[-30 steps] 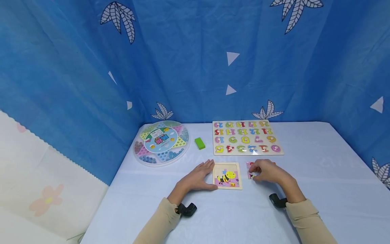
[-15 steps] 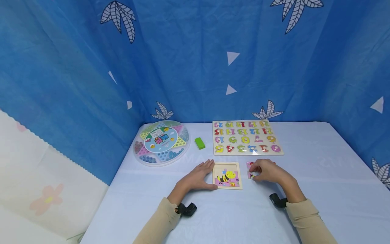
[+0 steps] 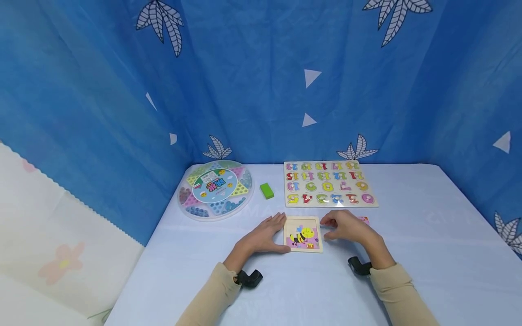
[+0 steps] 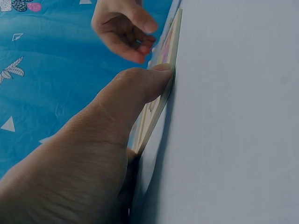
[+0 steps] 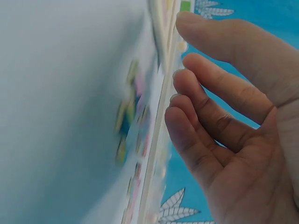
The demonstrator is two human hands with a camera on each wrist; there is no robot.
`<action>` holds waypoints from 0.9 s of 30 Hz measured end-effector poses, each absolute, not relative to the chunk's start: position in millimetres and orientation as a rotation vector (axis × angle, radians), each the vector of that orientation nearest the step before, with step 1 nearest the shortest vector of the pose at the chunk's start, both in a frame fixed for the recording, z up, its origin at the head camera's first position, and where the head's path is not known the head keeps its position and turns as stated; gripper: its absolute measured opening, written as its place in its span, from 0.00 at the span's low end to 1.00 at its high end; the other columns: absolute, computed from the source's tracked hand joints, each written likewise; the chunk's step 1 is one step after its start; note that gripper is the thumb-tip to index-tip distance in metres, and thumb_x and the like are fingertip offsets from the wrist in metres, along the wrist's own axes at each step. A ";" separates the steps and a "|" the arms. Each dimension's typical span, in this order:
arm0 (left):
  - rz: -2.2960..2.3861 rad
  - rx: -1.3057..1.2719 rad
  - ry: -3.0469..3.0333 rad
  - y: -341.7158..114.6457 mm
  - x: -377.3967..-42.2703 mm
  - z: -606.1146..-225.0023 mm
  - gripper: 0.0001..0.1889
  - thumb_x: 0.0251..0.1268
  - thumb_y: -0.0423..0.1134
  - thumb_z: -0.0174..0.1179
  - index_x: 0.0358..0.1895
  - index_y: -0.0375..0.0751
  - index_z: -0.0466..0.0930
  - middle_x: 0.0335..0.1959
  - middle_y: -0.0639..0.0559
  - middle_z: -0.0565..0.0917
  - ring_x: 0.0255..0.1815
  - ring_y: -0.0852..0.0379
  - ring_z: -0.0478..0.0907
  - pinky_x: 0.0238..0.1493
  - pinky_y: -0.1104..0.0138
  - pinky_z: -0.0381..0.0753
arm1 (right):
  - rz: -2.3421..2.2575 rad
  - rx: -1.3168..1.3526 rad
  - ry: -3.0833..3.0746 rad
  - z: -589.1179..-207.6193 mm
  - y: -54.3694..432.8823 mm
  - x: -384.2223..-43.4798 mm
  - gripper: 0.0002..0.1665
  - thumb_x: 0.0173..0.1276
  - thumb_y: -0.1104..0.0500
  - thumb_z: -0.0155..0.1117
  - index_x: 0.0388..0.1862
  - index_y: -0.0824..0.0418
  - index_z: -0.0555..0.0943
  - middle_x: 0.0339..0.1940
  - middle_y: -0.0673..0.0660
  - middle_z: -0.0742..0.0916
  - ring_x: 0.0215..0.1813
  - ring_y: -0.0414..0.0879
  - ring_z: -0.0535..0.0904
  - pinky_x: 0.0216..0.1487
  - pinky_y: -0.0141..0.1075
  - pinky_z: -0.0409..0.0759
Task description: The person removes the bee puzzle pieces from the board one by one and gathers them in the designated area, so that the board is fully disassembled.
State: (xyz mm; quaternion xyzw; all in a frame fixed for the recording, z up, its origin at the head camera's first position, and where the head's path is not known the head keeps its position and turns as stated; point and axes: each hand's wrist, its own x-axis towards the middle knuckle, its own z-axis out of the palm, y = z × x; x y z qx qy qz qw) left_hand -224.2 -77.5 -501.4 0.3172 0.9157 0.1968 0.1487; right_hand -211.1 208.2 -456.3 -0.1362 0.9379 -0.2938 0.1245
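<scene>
A small wooden jigsaw tray (image 3: 302, 218), partly filled with bee-picture pieces, lies on the table between both hands. My left hand (image 3: 267, 235) rests along its left side, the thumb at the near corner and the fingers at the far corner. In the left wrist view the thumb lies straight on the tray's edge (image 4: 175, 46). Just right of the tray is my right hand (image 3: 346, 226), thumb and fingers apart with nothing between them. Loose puzzle pieces (image 5: 127, 119), blurred in the right wrist view, lie on the table beneath it; one pink piece (image 3: 364, 220) shows beyond the hand.
Behind the tray lies a wooden number puzzle board (image 3: 331, 183). A green block (image 3: 267, 190) sits left of that board. Farther left is a round Chinese checkers set (image 3: 215, 190) with marbles under a clear cover. A blue curtain (image 3: 261, 90) closes off the table's far side.
My right hand has moved left from the loose pieces to the tray's right edge, and its fingers have opened out. The left hand and the tray stay where they were.
</scene>
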 end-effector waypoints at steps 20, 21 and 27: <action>0.559 0.897 2.621 -76.9 -224.7 -502.2 0.53 0.56 0.68 0.60 0.78 0.44 0.48 0.81 0.54 0.48 0.82 0.57 0.42 0.82 0.58 0.46 | -0.802 -0.454 2.672 -466.8 151.7 -223.1 0.20 0.51 0.61 0.79 0.44 0.60 0.84 0.31 0.48 0.83 0.34 0.42 0.74 0.42 0.33 0.81; 0.556 0.897 2.622 -76.9 -224.6 -502.2 0.53 0.56 0.68 0.60 0.78 0.44 0.48 0.81 0.54 0.48 0.82 0.57 0.42 0.82 0.58 0.46 | -0.801 -0.446 2.674 -466.9 151.0 -222.8 0.20 0.51 0.61 0.79 0.44 0.60 0.84 0.31 0.48 0.83 0.34 0.42 0.74 0.41 0.33 0.81; 0.555 0.890 2.626 -77.3 -223.9 -500.4 0.53 0.56 0.67 0.60 0.78 0.44 0.48 0.81 0.54 0.48 0.82 0.57 0.42 0.82 0.58 0.46 | -0.795 -0.395 2.675 -464.3 148.3 -222.5 0.21 0.50 0.60 0.79 0.44 0.61 0.84 0.30 0.49 0.82 0.33 0.43 0.74 0.40 0.34 0.80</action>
